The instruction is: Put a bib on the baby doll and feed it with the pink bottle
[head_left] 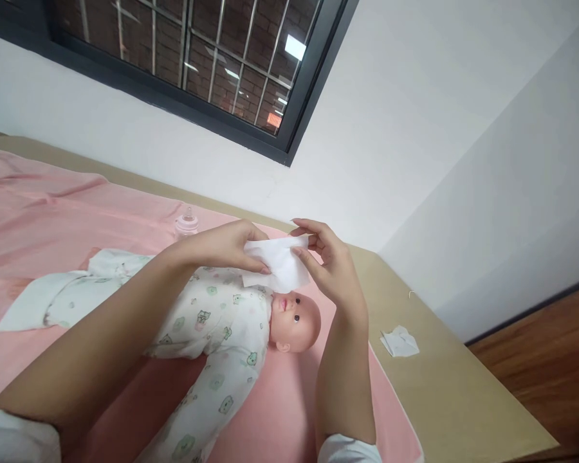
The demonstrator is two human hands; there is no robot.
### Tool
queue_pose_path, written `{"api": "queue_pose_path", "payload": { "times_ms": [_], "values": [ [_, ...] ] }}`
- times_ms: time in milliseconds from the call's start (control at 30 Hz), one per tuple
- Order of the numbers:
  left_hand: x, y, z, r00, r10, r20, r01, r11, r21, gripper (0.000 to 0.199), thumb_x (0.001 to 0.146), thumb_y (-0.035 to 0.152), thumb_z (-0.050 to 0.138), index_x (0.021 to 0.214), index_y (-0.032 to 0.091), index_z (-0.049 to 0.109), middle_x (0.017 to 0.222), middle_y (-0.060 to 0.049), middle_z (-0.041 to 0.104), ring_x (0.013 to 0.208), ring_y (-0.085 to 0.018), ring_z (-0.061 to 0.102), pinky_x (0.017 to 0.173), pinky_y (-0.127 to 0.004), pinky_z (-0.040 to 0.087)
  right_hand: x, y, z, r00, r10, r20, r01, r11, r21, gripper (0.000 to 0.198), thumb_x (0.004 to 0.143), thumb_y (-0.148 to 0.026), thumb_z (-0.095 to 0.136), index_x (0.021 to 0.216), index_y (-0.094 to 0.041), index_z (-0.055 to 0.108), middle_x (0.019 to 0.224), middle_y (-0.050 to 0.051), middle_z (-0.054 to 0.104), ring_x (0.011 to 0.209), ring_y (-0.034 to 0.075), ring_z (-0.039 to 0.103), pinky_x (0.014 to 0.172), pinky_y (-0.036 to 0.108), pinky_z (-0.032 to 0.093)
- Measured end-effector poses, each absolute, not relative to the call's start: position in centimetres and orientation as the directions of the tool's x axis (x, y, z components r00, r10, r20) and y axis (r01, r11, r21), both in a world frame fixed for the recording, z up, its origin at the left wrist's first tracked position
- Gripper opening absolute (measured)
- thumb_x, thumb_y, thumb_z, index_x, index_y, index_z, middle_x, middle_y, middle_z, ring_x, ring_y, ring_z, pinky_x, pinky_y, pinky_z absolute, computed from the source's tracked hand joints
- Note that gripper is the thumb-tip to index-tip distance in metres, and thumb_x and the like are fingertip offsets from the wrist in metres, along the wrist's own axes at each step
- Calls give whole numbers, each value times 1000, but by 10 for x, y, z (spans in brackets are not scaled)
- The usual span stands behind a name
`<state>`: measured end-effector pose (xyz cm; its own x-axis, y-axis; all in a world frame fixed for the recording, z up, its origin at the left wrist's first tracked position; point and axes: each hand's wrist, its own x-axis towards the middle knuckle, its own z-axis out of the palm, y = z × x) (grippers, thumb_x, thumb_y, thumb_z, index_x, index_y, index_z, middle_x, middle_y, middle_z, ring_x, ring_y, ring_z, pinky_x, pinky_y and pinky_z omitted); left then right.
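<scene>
Between my hands, above the doll's upper body, is a white tissue (284,262). My left hand (238,245) pinches its left side with the thumb in front. On the other side, my right hand (329,257) has its thumb and fingers closed on the tissue's right edge. Below lies a baby doll (296,325) on its back, head toward the right, in white pyjamas (222,334) with green animal prints. The tissue hides part of the doll's face and neck, and my left forearm covers part of its body.
A pink sheet (24,206) covers much of the tan table (444,392). A baby bottle (187,222) stands behind my left wrist. A crumpled tissue (399,341) lies at the right. White walls and a barred window (197,58) rise behind.
</scene>
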<state>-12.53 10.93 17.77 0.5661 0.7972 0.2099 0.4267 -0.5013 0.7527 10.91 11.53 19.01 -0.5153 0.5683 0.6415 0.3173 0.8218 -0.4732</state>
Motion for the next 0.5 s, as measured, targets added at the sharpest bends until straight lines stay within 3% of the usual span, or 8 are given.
{"api": "queue_pose_path", "payload": {
  "times_ms": [167, 300, 433, 500],
  "values": [
    [-115, 97, 181, 539, 625, 564, 260, -761, 595, 12, 79, 33, 75, 83, 21, 77, 112, -3, 65, 105, -20, 62, 89, -29, 50, 109, 115, 188, -480, 601, 639, 265, 794, -548, 49, 91, -39, 63, 138, -34, 49, 131, 7, 58, 89, 16, 63, 88, 38, 57],
    [-103, 93, 178, 426, 533, 731, 213, -844, 491, 11, 81, 31, 76, 85, 22, 78, 124, -6, 63, 116, -22, 58, 98, -33, 48, 105, 117, 185, -498, 618, 608, 221, 768, -601, 59, 89, -40, 66, 143, -37, 42, 139, 6, 51, 94, 17, 64, 86, 38, 58],
    [-96, 89, 177, 353, 521, 777, 204, -854, 479, 11, 81, 30, 76, 89, 22, 78, 108, -4, 74, 119, -23, 59, 106, -35, 44, 104, 118, 184, -509, 628, 589, 193, 750, -632, 60, 87, -41, 68, 142, -37, 43, 144, 6, 47, 100, 17, 64, 91, 38, 57],
    [-97, 86, 180, 302, 577, 759, 211, -817, 537, 10, 81, 29, 76, 86, 21, 77, 97, -2, 75, 112, -21, 62, 101, -32, 46, 108, 123, 184, -493, 640, 590, 181, 738, -650, 62, 85, -42, 71, 140, -36, 45, 147, 6, 45, 105, 18, 63, 95, 38, 57]
  ]
}}
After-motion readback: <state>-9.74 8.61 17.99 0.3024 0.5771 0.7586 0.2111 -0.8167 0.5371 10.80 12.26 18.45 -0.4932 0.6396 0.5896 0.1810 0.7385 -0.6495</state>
